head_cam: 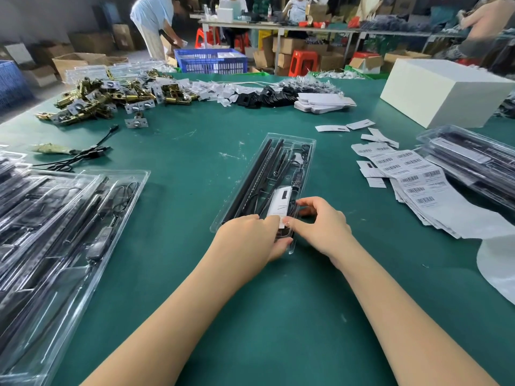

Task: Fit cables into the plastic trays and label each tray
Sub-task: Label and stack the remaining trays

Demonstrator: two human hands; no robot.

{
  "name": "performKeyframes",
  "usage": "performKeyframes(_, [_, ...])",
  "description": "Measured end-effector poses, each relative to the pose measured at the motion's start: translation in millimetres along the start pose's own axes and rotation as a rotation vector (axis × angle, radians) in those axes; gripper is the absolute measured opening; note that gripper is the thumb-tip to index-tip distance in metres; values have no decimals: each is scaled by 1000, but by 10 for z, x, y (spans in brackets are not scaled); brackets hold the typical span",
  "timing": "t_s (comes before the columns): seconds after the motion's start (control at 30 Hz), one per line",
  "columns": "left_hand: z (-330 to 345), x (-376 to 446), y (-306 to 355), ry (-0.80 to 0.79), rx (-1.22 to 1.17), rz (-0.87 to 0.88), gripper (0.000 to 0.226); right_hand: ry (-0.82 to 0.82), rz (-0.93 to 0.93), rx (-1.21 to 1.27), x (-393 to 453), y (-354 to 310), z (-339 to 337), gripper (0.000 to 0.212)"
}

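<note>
A long clear plastic tray (289, 146) lies in the middle of the green table, with black strips and coiled cables in its compartments. A white card label (280, 203) with a black rectangle lies over the tray's near end. My left hand (249, 238) grips the tray's near end, its thumb under the rim and its fingers on top at the label's near edge. My right hand (320, 224) pinches the label's near right corner, its other fingers resting on the tray's right rim.
Stacked clear trays with cables (55, 235) lie at the left. Finished trays (473, 160) are piled at the right beside barcode label sheets (412, 176). Loose black cables (83, 154), brass hardware (106, 98), a white box (446, 90). People work at far tables.
</note>
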State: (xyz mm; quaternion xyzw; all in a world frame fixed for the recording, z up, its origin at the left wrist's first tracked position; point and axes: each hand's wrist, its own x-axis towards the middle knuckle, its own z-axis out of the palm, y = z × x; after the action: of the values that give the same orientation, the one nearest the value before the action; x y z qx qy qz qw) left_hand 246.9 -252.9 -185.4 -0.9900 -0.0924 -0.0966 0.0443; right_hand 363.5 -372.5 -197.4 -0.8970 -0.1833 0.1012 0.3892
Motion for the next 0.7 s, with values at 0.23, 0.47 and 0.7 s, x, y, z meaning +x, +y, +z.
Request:
performKeyframes(0.23, [-4,-17,-7,19,-4,0,46,15,-8,-132,17,-36,35,51])
performKeyframes(0.47, [-10,-39,16,35,-4,-14,46,104,-73,-231,-47,-23,105,44])
performKeyframes(0.7, [4,-18,7,24,-22,-38,50,156,-73,-275,-92,-66,163,36])
